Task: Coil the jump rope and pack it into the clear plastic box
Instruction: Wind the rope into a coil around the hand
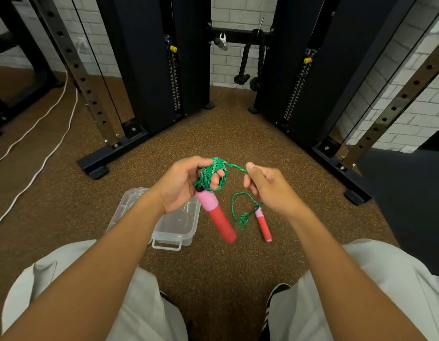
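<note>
My left hand (pixel 181 185) holds a coil of green jump rope (pixel 213 173) wound around its fingers. A pink and red handle (pixel 217 215) hangs down from that coil. A strand runs from the coil to my right hand (pixel 270 188), which pinches the rope between thumb and fingers. Below my right hand a short loose loop of rope (pixel 240 207) drops to the second pink and red handle (pixel 262 225), which lies on the floor. The clear plastic box (pixel 174 230) sits open on the floor under my left wrist, partly hidden by the forearm.
Brown speckled rubber floor (pixel 213 134) spreads in front of me. Black weight-stack towers (pixel 149 65) and steel uprights stand ahead on both sides, their feet (pixel 97 168) near the box. A white cable (pixel 41 134) trails at the left. My knees and a shoe (pixel 275 299) are below.
</note>
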